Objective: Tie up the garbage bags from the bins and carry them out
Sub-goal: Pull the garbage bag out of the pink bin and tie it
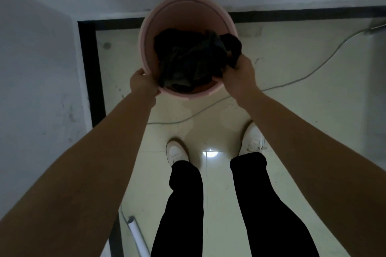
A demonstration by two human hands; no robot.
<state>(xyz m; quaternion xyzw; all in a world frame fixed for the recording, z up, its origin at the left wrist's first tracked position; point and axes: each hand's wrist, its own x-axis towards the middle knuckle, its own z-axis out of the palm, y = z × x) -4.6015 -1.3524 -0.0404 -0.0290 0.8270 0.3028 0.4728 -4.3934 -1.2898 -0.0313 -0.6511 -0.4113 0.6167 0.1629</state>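
A round pink bin [183,16] stands on the tiled floor near the corner of two white walls. A crumpled black garbage bag [188,58] fills its inside. My left hand [143,83] grips the bin's near-left rim. My right hand [240,76] is closed on a bunched part of the bag at the bin's right rim, with a black fold sticking up above the fingers.
A grey cable [313,73] runs across the floor from the right wall, passing just in front of the bin. A white tube [136,233] lies by the left wall. My white shoes [176,151] stand behind the bin. A black skirting strip [92,73] edges both walls.
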